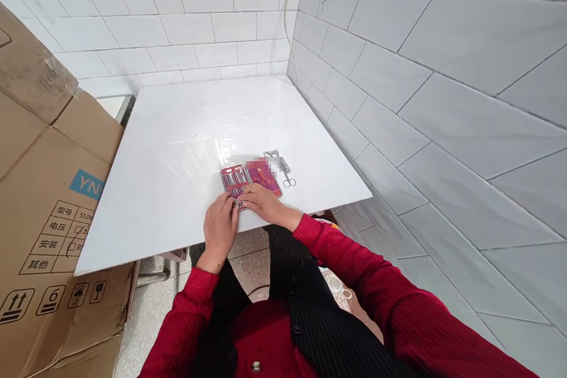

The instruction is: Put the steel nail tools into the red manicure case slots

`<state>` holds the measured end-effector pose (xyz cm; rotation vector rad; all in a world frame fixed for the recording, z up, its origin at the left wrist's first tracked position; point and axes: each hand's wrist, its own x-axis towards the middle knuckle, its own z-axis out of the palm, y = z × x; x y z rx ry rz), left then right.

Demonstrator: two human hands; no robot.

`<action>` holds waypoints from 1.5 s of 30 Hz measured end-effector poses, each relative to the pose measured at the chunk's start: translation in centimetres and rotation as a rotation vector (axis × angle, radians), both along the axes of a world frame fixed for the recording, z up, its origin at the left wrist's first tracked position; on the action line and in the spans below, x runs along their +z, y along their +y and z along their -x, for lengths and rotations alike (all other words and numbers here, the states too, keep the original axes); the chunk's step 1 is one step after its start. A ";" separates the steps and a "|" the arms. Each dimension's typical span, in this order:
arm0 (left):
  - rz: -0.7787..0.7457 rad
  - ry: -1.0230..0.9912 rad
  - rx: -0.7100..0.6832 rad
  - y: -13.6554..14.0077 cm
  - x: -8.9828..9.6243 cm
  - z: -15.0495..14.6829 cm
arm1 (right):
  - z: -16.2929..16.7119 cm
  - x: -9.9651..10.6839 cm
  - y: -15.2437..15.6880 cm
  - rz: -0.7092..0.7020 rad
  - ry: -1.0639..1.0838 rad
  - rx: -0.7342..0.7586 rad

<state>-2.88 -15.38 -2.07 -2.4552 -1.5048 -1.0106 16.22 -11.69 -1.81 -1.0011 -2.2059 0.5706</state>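
Observation:
A red manicure case lies unfolded near the front edge of the white table. Slim metal nail tools stand in a row in its left half. My left hand is closed around the case's near left corner, thumb towards the right. Close against it, my right hand has its fingers pinched over the same corner. A small shiny metal piece shows between the fingertips, too small to name. Right of the case lie small scissors and several metal tools, partly blurred out.
The white table meets a tiled wall on the right and another behind. A large cardboard box stands along the left side. A thin cable hangs in the corner.

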 end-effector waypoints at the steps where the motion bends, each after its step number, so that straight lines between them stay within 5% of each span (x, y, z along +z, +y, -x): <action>1: 0.016 0.006 0.000 0.2 0.1 0.0 | 0.0 -0.2 0.0 -0.010 0.020 -0.001; 16: 0.132 -0.087 -0.044 0.7 0.4 -0.5 | 0.0 -1.1 0.4 -0.120 0.099 -0.007; 21: 0.158 -0.070 -0.029 1.1 2.5 0.1 | -1.7 -0.4 0.8 -0.139 0.228 -0.046; 29: 0.193 0.051 -0.052 9.6 5.4 -1.3 | -10.3 1.8 5.4 -0.053 0.066 -0.548; 34: 0.272 0.114 -0.128 13.8 4.7 -3.4 | -12.1 0.7 7.1 0.028 0.008 -0.583; 45: 0.296 -0.077 -0.262 16.2 2.3 -2.3 | -11.5 -0.4 7.7 0.009 0.019 -0.675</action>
